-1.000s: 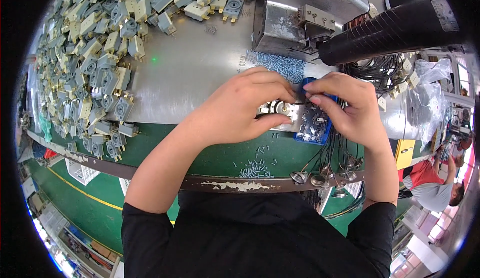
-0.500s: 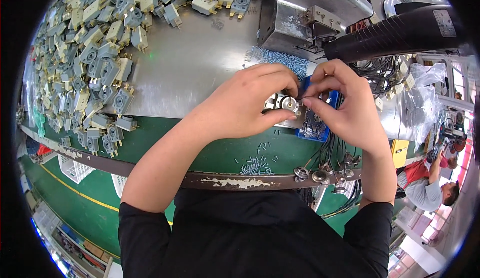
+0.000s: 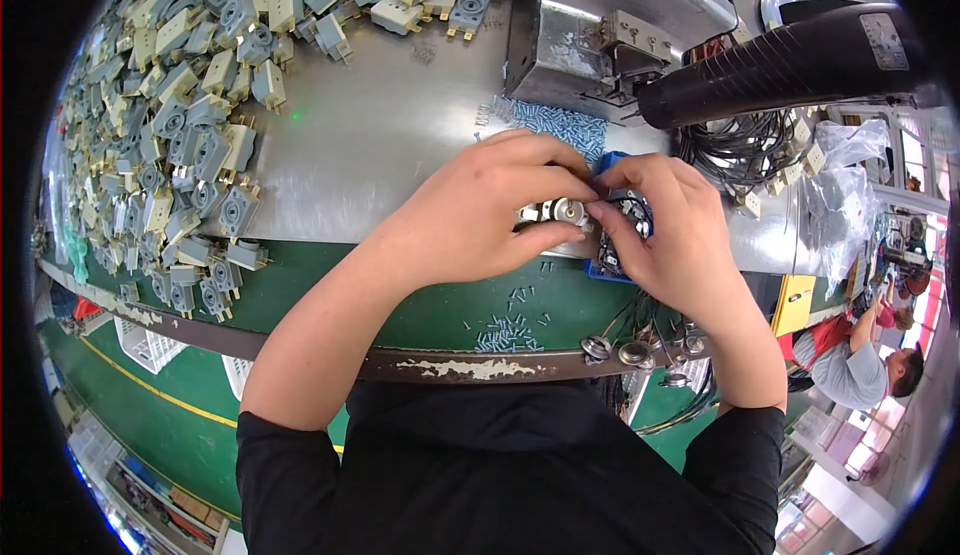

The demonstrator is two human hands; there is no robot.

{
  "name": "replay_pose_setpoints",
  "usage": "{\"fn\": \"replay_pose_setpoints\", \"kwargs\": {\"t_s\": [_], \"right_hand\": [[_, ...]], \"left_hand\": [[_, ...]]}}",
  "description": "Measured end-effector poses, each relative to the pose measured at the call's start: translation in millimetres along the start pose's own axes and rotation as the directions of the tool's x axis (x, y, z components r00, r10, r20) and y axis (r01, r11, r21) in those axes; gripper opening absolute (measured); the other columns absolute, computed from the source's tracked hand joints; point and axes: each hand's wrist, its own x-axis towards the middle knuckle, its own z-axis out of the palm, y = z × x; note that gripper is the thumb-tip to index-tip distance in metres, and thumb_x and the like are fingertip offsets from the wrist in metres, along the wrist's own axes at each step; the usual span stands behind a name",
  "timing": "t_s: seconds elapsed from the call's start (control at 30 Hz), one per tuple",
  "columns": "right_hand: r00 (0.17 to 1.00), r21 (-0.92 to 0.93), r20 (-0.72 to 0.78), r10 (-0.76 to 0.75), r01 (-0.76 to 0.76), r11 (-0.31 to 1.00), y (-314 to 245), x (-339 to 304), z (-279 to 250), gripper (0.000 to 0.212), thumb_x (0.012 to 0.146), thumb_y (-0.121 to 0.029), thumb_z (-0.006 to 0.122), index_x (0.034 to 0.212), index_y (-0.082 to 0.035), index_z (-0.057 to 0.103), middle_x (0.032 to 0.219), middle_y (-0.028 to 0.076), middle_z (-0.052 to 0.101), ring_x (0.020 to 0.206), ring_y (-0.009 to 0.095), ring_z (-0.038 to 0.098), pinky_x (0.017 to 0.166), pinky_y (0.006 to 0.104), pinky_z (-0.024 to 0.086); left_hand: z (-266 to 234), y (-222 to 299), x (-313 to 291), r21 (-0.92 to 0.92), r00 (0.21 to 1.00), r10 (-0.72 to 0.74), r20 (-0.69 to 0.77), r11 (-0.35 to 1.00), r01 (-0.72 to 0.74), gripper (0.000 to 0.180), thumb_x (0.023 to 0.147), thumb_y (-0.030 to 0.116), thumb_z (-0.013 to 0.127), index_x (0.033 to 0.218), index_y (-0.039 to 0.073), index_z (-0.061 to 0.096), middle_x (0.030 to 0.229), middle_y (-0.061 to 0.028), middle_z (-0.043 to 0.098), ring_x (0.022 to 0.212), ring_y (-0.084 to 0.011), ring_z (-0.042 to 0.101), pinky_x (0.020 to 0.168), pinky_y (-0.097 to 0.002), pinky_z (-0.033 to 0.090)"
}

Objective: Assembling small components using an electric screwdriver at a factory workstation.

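Observation:
Between the thumb and fingers of my left hand is a small silvery part with a round metal top; its far side is hidden by my fingers. My right hand is closed in a pinch, its thumb and fingertips meeting at the right edge of that part. What the right fingertips hold is too small and covered to make out. Under the right hand sits a blue bin of small dark and metal pieces. A heap of bluish screws lies just beyond both hands.
Grey and cream plug-like housings pile up on the left. A metal fixture and a black-handled tool stand at the far right. Loose screws and round metal cups on wires lie near the front edge. Another person is at the right.
Both hands have shifted slightly left with the part. My right hand's fingers have curled in closer to it, covering more of the blue bin. The whole view has shifted a little.

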Motion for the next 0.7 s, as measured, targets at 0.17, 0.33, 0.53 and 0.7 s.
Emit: {"fn": "replay_pose_setpoints", "kwargs": {"t_s": [0.17,0.33,0.53,0.7], "right_hand": [[0.838,0.219,-0.545,-0.039,0.187,0.957,36,-20,-24,0.034,0.095,-0.007,0.074,0.123,-0.001,0.056,0.097,0.008,0.069,0.088,0.02,0.069,0.075,0.0363,0.054],[0.862,0.81,-0.413,0.293,0.202,0.55,53,35,-43,0.083,0.104,-0.063,0.052,0.158,-0.001,0.038,0.144,0.028,0.057,0.131,0.033,0.058,0.115,0.0463,0.039],[0.969,0.915,-0.236,-0.075,0.247,0.32,59,55,-39,0.103,0.095,-0.083,0.047,0.155,-0.001,0.028,0.102,0.016,0.058,0.092,0.028,0.062,0.086,0.0432,0.051],[0.934,0.886,-0.326,0.145,0.249,0.391,27,80,-46,0.098,0.096,-0.084,0.037,0.153,-0.004,0.031,0.089,0.014,0.059,0.073,0.027,0.063,0.071,0.0427,0.053]], "left_hand": [[-1,1,5,0.004,1.0,0.023,0.018,1.0,-0.023,0.032,0.077,0.007,0.086,0.108,0.004,0.079,0.114,-0.0113,0.074,0.106,-0.0322,0.07,0.092,-0.0421,0.055],[-1,0,2,0.002,1.0,-0.001,0.014,1.0,0.001,0.034,0.076,0.007,0.086,0.109,0.005,0.079,0.113,-0.0113,0.075,0.105,-0.0317,0.07,0.091,-0.0419,0.056],[-1,3,5,0.002,1.0,-0.005,0.005,1.0,0.005,0.034,0.076,0.008,0.087,0.108,0.005,0.079,0.112,-0.0116,0.075,0.104,-0.0314,0.069,0.09,-0.0419,0.056],[-1,2,4,0.007,1.0,-0.001,0.02,1.0,0.001,0.034,0.076,0.008,0.088,0.109,0.007,0.078,0.113,-0.0106,0.074,0.102,-0.031,0.069,0.089,-0.0424,0.055]]}}
